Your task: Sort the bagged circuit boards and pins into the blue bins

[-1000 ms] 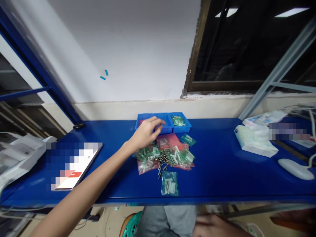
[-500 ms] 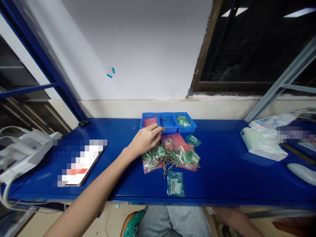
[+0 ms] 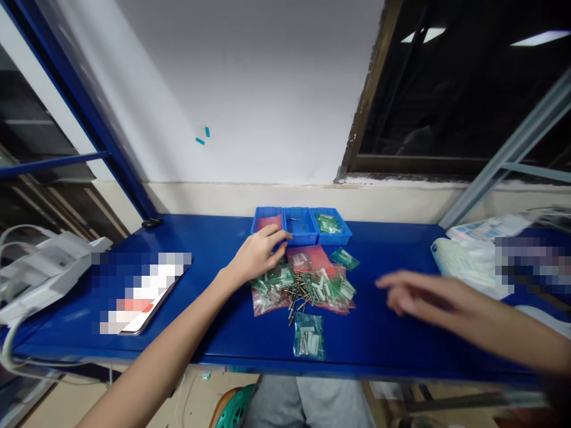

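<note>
My left hand [image 3: 261, 252] hovers over the front of the left blue bin [image 3: 259, 229], fingers loosely bent, thumb apart, nothing visible in it. Red bags fill that bin in part. A few thin metal pieces lie in the middle bin [image 3: 301, 238], and green bags in the right bin [image 3: 334, 239]. Below my left hand is a heap of green and red bags with white pieces inside, around a pile of small metal pins [image 3: 298, 292]. One green bag [image 3: 308, 337] lies nearer the front edge. My right hand [image 3: 414, 294], smeared by motion, is above the table's right side, index finger stretched out.
On the left of the blue table [image 3: 214, 333] lies a partly blurred-out tablet-like device [image 3: 158, 297], beside a white power strip [image 3: 57, 267]. A pale tissue pack [image 3: 464, 264] is at right. Metal posts and the wall bound the back.
My right hand has come up from below the table's edge to above its right side. My left hand stays near the left bin. The view has shifted slightly.
</note>
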`<act>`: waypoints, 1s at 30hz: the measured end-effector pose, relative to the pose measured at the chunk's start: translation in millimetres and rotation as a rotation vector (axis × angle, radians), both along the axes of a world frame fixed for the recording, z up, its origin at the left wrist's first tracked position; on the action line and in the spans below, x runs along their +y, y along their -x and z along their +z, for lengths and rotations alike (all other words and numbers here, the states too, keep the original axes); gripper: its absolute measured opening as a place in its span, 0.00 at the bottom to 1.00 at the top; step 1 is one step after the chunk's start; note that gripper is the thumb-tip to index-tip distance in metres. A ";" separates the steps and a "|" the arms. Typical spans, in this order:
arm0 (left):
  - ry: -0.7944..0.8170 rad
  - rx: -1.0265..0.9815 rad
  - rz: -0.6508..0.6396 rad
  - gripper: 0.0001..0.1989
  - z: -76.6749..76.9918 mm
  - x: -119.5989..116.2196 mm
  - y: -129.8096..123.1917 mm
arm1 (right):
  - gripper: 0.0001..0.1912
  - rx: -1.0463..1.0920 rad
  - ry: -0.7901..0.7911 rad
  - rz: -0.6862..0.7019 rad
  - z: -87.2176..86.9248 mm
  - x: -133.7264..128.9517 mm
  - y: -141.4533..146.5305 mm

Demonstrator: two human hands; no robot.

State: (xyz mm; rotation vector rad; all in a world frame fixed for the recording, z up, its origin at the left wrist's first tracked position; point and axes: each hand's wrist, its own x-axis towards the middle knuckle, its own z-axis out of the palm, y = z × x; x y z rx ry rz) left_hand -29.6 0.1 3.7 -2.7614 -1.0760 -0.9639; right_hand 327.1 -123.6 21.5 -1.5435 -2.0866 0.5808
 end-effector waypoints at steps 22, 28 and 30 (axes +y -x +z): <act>-0.001 0.074 -0.028 0.13 -7.9 -7.9 -8.3 | 0.22 -0.637 -0.033 -0.151 -25.7 109.4 70.0; 0.002 0.080 -0.044 0.13 -7.5 -9.8 -8.6 | 0.24 -0.437 -0.083 -0.116 -40.0 126.2 52.2; 0.019 0.069 -0.062 0.13 -6.4 -10.2 -9.0 | 0.23 -0.372 -0.104 -0.083 -43.7 131.8 47.4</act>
